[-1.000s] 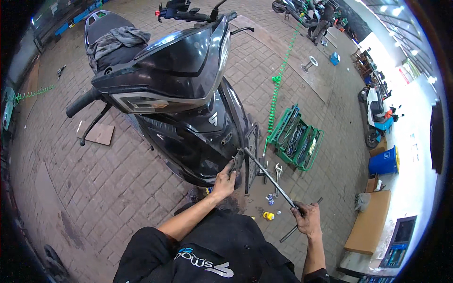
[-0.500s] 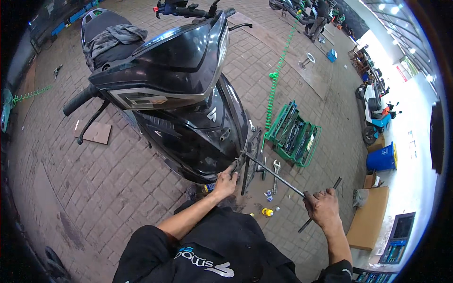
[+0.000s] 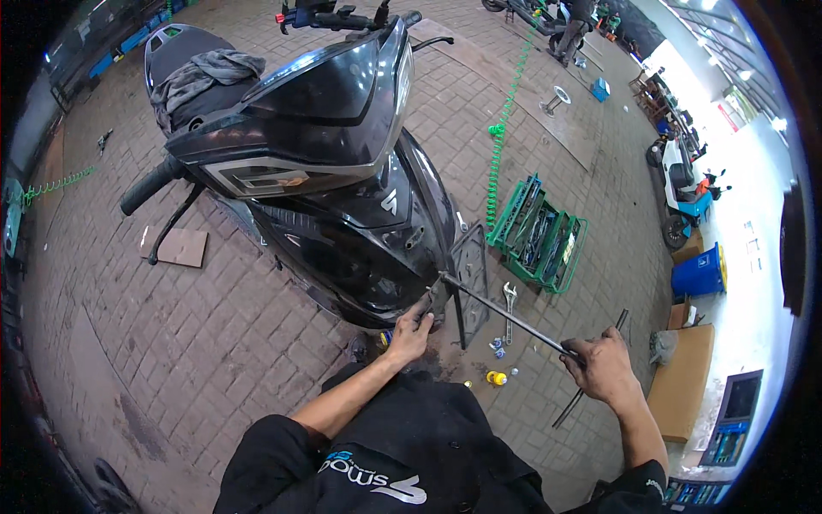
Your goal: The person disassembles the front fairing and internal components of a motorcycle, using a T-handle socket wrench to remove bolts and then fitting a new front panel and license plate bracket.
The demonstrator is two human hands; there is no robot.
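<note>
My right hand (image 3: 602, 368), clamped on T-handle wrench (image 3: 505, 314), swung farther from scooter (image 3: 321, 124), likely mid-stroke; left hand (image 3: 408, 340) at scooter's front, grip unclear.

White lettering (image 3: 370, 478) (partly blue) marks the shirt (image 3: 411, 420), an angular white emblem (image 3: 390, 201) the scooter (image 3: 308, 133).

Grey T-handled bar (image 3: 507, 313) (long) slants beside black scooter (image 3: 312, 141).
</note>
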